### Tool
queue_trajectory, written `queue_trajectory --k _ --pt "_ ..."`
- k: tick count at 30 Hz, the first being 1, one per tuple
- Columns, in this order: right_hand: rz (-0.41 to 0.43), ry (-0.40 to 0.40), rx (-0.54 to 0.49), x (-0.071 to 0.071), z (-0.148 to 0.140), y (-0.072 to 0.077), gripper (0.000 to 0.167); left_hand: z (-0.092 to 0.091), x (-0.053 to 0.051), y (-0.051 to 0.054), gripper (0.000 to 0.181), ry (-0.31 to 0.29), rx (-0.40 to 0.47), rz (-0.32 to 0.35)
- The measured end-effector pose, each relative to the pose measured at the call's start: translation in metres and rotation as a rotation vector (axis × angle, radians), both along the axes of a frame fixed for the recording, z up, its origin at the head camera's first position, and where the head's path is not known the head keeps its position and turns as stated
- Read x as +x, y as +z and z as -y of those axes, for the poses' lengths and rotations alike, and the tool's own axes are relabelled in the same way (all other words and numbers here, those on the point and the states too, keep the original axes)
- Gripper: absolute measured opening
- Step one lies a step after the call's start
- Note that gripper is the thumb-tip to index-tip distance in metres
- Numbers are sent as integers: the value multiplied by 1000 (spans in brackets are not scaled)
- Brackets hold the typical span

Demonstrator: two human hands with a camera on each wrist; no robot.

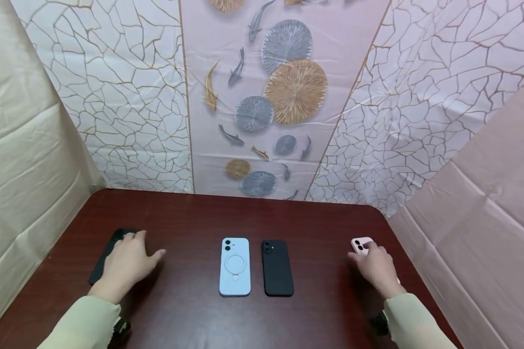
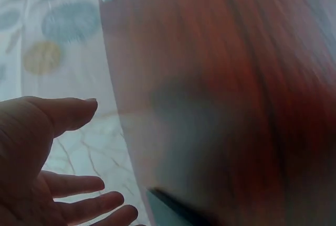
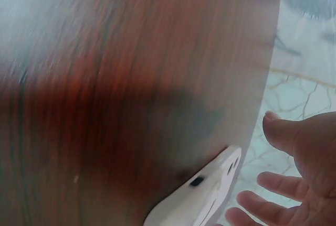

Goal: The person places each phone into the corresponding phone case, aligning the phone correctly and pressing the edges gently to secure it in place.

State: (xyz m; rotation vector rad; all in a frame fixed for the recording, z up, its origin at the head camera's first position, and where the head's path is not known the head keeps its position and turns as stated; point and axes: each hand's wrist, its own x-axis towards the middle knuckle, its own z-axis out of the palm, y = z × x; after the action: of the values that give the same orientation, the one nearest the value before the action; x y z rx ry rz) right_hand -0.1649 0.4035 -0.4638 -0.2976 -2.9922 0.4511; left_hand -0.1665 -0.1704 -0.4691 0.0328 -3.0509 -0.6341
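Observation:
My left hand (image 1: pixel 128 261) is over a dark phone (image 1: pixel 98 269) at the table's left side, covering part of it. The left wrist view shows this hand's fingers (image 2: pixel 79 185) spread, with a gap between them and the dark phone (image 2: pixel 176 211). At the right side, my right hand (image 1: pixel 377 268) is above a pale pink phone (image 1: pixel 358 241), whose camera end shows past the fingers. The right wrist view has the thumb apart from the fingers (image 3: pixel 268 205) and the pink phone (image 3: pixel 197 200) lying beneath, apparently untouched. Neither hand holds anything.
Between the hands, a light blue phone (image 1: pixel 235 286) with a ring on its back lies beside a black phone (image 1: pixel 277 271). All lie on a dark red-brown table (image 1: pixel 179 310). Patterned cloth (image 1: pixel 139 97) hangs behind, with plain cloth at both sides.

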Motion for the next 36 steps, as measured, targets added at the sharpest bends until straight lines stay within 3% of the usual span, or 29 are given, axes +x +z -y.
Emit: queue_trajectory --k 5,10,17,23,28,36 --pt "53 -62 -1 4 -14 -1 67 20 3 -6 83 31 -23 39" --pt "102 -104 -6 5 -24 -5 69 31 2 -9 83 65 -52 138" --pt "88 -114 2 5 -35 -16 59 40 -1 -14 71 74 -80 251" --pt "138 -112 28 -1 -41 -15 67 45 -1 -13 56 64 -103 221" --pt "214 -112 42 -5 -43 -6 75 49 1 -14 59 56 -109 206" --pt "318 -145 19 -7 -44 -2 71 50 1 -16 61 49 -113 199"
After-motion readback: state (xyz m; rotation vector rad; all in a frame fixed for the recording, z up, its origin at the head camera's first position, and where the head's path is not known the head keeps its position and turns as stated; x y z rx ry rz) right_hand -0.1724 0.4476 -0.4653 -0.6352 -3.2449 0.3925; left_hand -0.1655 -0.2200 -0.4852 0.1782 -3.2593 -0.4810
